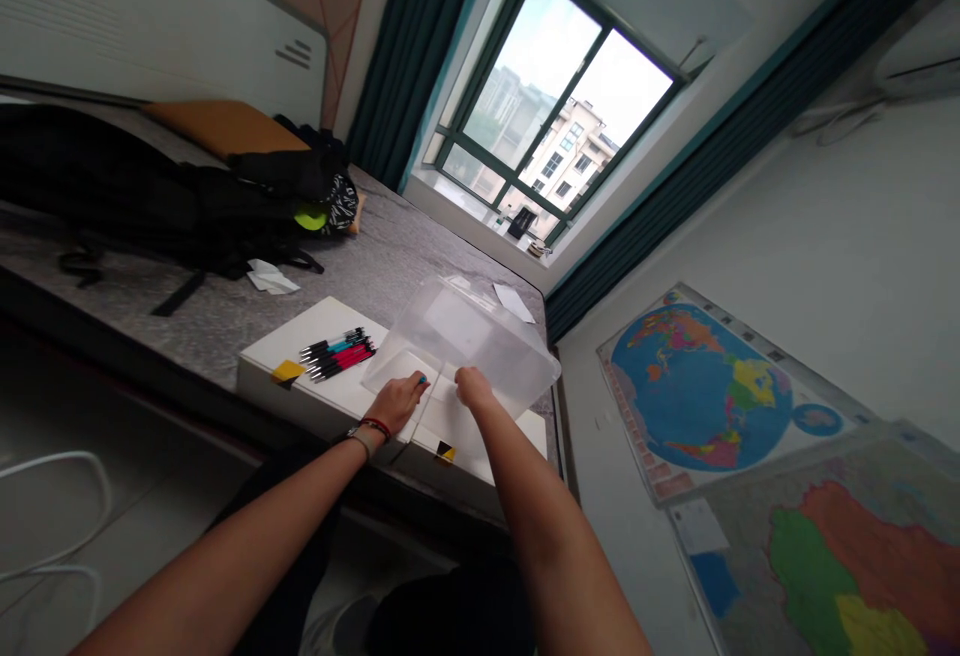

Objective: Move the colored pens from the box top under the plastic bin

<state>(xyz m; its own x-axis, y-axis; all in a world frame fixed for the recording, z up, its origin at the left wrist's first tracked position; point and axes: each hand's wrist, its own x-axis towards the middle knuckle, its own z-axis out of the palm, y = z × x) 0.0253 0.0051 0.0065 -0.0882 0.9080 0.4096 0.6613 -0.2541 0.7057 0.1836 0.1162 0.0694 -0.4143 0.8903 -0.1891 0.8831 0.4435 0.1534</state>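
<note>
Left hand (397, 401) lies flat, uncurled, on the clear box (480, 336); right hand (472, 388) clamps its near rim; pens (339, 352) lie left of both.

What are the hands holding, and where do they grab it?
The left hand and right hand hold the clear plastic box by its near rim.
</note>
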